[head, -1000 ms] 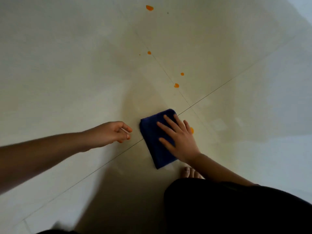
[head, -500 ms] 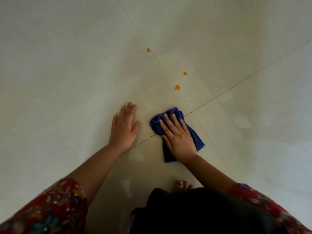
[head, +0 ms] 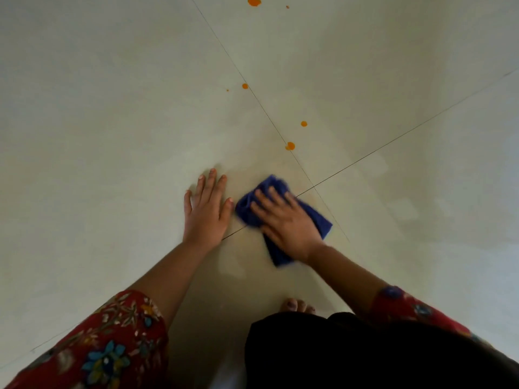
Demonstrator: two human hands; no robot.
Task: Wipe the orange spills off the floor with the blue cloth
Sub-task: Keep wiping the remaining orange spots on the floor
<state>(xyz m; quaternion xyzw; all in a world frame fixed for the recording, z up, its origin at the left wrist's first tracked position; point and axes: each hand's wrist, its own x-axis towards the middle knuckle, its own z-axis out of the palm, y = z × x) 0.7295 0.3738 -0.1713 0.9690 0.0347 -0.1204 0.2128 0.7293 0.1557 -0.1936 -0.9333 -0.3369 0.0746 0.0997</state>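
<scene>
The blue cloth (head: 318,220) lies bunched on the pale tiled floor, at a crossing of grout lines. My right hand (head: 286,223) presses flat on top of it, fingers spread and blurred. My left hand (head: 206,210) rests flat on the floor just left of the cloth, holding nothing. Orange spills dot the floor beyond the cloth: the nearest orange drop (head: 290,146), a smaller drop (head: 303,124), another drop (head: 245,86) further off, and a larger blotch (head: 254,1) at the top edge.
Pale floor tiles (head: 112,136) with thin dark grout lines spread all around. My bare toes (head: 296,306) show beside my dark-clothed knee (head: 351,352) at the bottom. Red flowered sleeves cover both upper arms.
My left hand has come down flat on the floor beside the cloth. My right hand has rubbed the cloth, bunching it; the orange drop by its right edge is no longer visible.
</scene>
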